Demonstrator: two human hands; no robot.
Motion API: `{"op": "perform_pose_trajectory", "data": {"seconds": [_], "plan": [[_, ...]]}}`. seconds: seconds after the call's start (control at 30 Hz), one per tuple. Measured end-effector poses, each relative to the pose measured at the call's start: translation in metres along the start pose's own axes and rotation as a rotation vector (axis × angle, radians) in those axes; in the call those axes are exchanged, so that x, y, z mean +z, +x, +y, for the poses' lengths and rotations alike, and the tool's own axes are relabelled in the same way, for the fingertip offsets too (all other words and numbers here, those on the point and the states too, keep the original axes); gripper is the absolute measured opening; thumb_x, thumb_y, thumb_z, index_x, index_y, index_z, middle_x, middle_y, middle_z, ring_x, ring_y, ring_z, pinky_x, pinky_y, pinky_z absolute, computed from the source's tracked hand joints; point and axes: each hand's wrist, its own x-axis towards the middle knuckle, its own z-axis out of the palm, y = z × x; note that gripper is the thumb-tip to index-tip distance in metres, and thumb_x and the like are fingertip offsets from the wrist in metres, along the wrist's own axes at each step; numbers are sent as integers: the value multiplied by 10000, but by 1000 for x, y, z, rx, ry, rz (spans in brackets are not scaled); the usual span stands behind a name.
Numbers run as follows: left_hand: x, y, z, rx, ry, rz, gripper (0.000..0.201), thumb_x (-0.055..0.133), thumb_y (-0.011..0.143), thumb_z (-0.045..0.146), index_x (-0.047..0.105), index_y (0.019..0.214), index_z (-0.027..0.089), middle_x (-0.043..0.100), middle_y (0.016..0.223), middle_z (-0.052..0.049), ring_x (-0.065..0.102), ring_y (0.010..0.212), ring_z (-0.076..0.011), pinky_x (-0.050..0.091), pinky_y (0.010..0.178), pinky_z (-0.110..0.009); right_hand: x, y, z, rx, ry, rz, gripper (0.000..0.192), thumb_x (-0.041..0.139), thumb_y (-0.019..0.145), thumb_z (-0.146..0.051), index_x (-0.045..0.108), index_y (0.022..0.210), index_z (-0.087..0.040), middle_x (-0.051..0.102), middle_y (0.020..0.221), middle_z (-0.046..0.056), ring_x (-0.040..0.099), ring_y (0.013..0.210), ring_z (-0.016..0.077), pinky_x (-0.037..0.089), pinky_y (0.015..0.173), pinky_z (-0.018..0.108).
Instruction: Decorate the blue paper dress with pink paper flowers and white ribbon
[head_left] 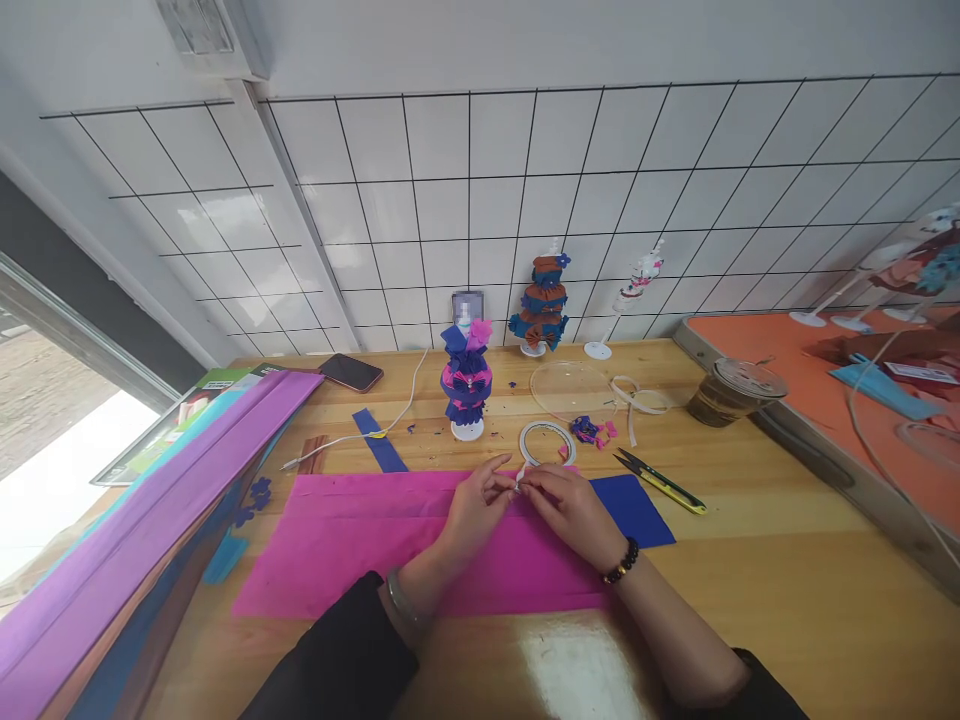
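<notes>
My left hand and my right hand meet above a bright pink sheet of crepe paper. Between their fingertips is a small white strip, pinched from both sides; it is too small to tell exactly what it is. Just behind the fingers lies a white ring-shaped roll of tape. A dark blue paper piece sits by my right hand, partly under the pink sheet's right end. Farther right are yellow-handled snips.
A blue and pink ruffled figure on a stand is behind the hands, near small paper scraps. Purple paper covers the left side. A phone, white cable and lidded cup stand or lie around the table.
</notes>
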Motion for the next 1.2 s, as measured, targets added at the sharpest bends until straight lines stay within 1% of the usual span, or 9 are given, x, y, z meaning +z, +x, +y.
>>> {"op": "perform_pose_trajectory", "data": {"seconds": [0.13,0.33,0.5,0.57,0.73,0.87,0.97,1.1,1.2], "plan": [[-1,0,-1,5,1,1,473,584,717,167,486,1179,171,649,785,-27,609,783,-143,476,779,-306,0,1,-2,95,131,-7,181,452,863,-205,626,816,-192,659,808,48,605,766,154,467,701,274],[-1,0,-1,-2,-25,12,490,589,712,176,473,1188,170,650,783,-31,605,775,-147,474,770,-312,3,0,1,244,236,21,217,470,848,-289,660,798,-198,692,784,26,625,718,155,472,658,253],[0,1,-2,-10,-46,22,503,605,696,178,475,1182,172,645,771,-25,607,776,-145,472,768,-301,2,-1,5,295,230,62,224,475,849,-309,660,898,-193,699,824,45,637,723,163,493,653,266],[0,1,-1,-18,-63,28,512,614,691,183,467,1182,167,644,765,-21,607,767,-140,472,762,-293,0,-1,5,234,177,76,203,483,851,-288,655,912,-199,696,831,50,637,736,163,496,666,273],[1,0,0,-42,-103,41,535,642,667,183,456,1168,160,642,751,-11,606,745,-127,471,771,-287,-2,-1,3,-68,-84,25,200,453,876,-207,642,941,-201,672,895,72,617,827,168,480,735,303],[1,0,-1,-41,-97,40,530,632,675,168,452,1173,156,640,760,-13,602,746,-120,471,766,-279,-2,-1,3,-189,-306,3,203,440,881,-175,634,941,-184,667,904,89,609,834,181,462,730,324],[1,0,-1,-43,-89,39,526,625,682,166,452,1178,147,645,769,-22,603,756,-123,469,768,-278,-5,-1,-1,-265,-418,-19,213,429,882,-156,634,934,-177,666,894,100,604,817,187,441,732,332],[1,-1,0,-43,-78,23,512,612,695,175,455,1182,145,651,772,-24,604,756,-124,467,764,-278,-5,0,-7,-252,-416,-23,210,437,865,-145,646,862,-162,659,819,105,594,752,179,423,718,330],[1,-2,3,-46,-87,8,511,615,700,201,458,1183,146,656,773,-25,604,757,-129,466,758,-280,1,0,-7,-107,-242,26,186,461,839,-165,644,808,-163,651,777,88,586,737,175,429,694,312]]}}
